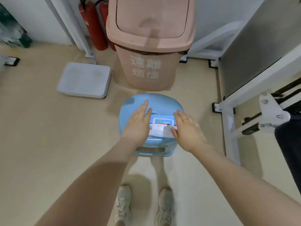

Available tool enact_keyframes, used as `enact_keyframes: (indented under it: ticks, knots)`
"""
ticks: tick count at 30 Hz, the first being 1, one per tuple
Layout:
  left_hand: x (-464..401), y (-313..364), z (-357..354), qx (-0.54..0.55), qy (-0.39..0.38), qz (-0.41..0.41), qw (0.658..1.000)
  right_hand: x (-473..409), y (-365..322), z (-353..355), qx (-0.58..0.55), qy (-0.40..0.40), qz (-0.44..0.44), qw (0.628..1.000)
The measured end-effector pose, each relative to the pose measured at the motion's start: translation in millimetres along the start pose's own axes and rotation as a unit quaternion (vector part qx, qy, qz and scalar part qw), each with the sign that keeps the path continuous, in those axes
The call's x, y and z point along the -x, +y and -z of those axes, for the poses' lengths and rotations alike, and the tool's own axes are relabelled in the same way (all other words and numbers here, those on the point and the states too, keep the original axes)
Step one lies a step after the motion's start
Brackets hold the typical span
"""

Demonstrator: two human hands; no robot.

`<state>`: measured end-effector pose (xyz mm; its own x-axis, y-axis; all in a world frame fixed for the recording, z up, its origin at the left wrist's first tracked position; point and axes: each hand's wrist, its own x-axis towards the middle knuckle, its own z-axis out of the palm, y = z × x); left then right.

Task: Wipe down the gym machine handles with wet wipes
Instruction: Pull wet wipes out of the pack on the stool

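Wet wipes (161, 128) lie in a flat white and blue pack on top of a light blue plastic stool (156, 101), which stands on the floor just in front of a pink lidded bin (146, 69). Both hands hover over the pack: the left hand (138, 123) has its fingers straight and together at the pack's left end, and the right hand (185, 128) is spread flat at the right end, its thumb near the pack's front edge; neither visibly has hold of anything, though whether the palms actually touch the pack cannot be told. The main risk seems to be the pack itself: it is light and sits on a smooth, slightly domed seat, so a one-sided push could slide it off onto the floor. If the flap is peeled with only one hand steadying, the whole pack may lift, or several wipes may come out in a clump. The stool looks light too, and a downward lean on its edge could tip it toward the bin. The white machine frame (231, 128) stands near on the right, and a careless turn toward it could catch an elbow on its bracket.
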<state>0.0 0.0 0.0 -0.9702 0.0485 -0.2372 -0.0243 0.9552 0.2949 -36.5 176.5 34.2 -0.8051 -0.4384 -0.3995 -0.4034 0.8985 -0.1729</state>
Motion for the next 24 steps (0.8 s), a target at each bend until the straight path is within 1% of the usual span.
enact_keyframes:
  ticks: [1,4,7,9,11,13,15,17,19,21,23,24]
  knots:
    - [-6.1,-1.8,-14.5,-0.003,-0.013,-0.007,1.000,-7.6,4.0,-15.0,-0.006,-0.005,-0.013,1.000]
    - [-25.0,-12.9,-57.8,0.045,-0.019,-0.010,0.999,-32.5,17.5,-56.4,-0.011,-0.009,-0.015,1.000]
    - [-44.9,-15.5,-95.7,0.108,-0.030,0.016,0.994,-58.1,29.0,-86.8,-0.031,0.003,0.000,1.000]
    - [-54.8,-17.1,-118.2,0.141,-0.047,0.037,0.988,-73.2,36.0,-103.3,-0.025,0.012,0.021,0.999]
    - [-60.6,-19.3,-137.8,0.138,-0.046,0.042,0.988,-82.2,42.0,-117.3,-0.010,0.005,0.034,0.999]
    - [-62.7,-18.7,-147.5,0.125,-0.020,0.052,0.991,-86.1,43.9,-123.3,0.014,0.005,0.042,0.999]
    - [-63.9,-16.5,-150.8,0.119,0.008,0.077,0.990,-91.9,43.2,-126.1,0.034,0.034,0.042,0.998]
    - [-64.0,-14.1,-151.6,0.111,0.019,0.095,0.989,-97.6,39.6,-126.9,0.067,0.049,0.047,0.995]
    - [-65.5,-13.5,-152.1,0.123,0.024,0.106,0.987,-101.5,38.6,-128.3,0.136,0.047,0.053,0.988]
    - [-66.5,-14.9,-152.2,0.144,0.028,0.118,0.982,-103.7,41.5,-133.1,0.192,0.077,0.052,0.977]
    - [-66.4,-16.0,-153.7,0.165,0.037,0.123,0.978,-106.0,41.2,-127.6,0.204,0.116,0.064,0.970]
    - [-66.0,-15.8,-154.5,0.170,0.040,0.122,0.977,-108.4,40.9,-120.5,0.178,0.130,0.071,0.973]
